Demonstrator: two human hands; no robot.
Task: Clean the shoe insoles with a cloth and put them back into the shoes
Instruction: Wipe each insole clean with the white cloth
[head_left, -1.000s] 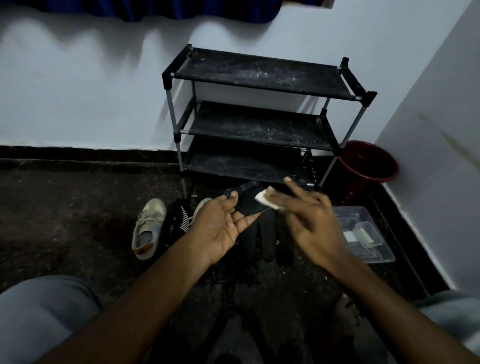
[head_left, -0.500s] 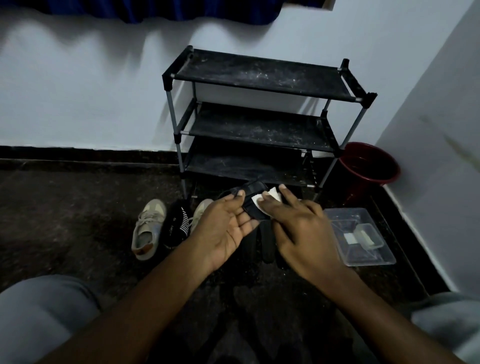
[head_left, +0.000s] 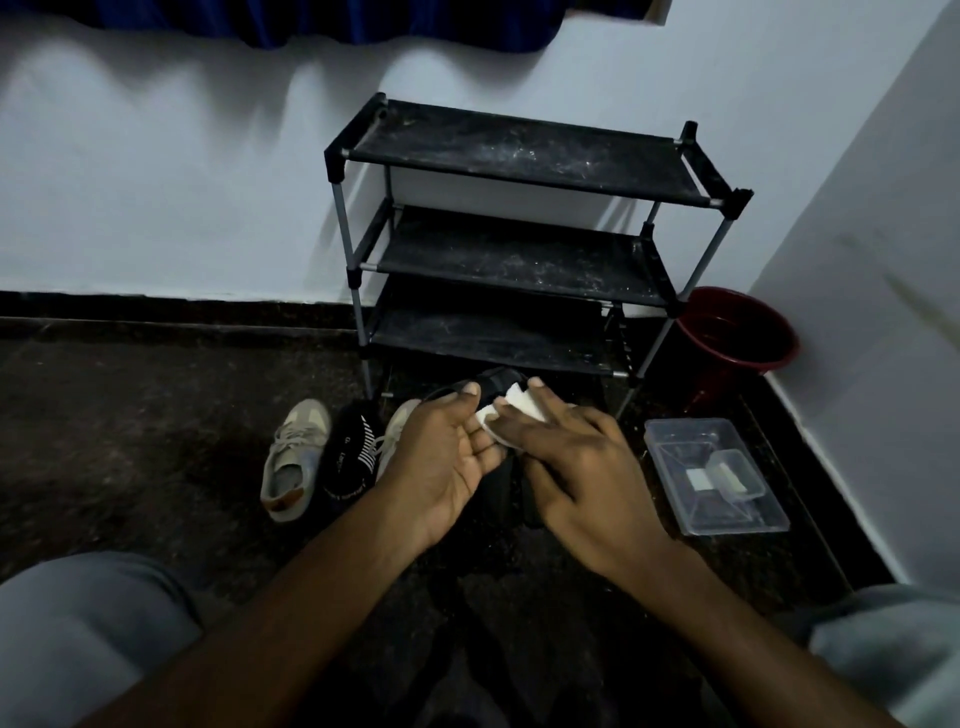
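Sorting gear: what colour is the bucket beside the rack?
Dark red; the bucket shows best in the head view.

- cloth (head_left: 511, 415) was white
- insole (head_left: 493, 382) was black
- shoe (head_left: 293, 457) was beige-grey, pale laces, brownish patch at near end
- sock (head_left: 350, 457) was black with white stripes and small white lettering
- shoe rack (head_left: 519, 156) had black shelves flecked white, grey poles
- bucket (head_left: 737, 338) was dark red
- box (head_left: 670, 452) was clear
- curtain (head_left: 363, 21) was dark blue
- wall (head_left: 156, 182) was white
- floor (head_left: 130, 441) was dark, speckled
- trousers (head_left: 78, 623) were grey
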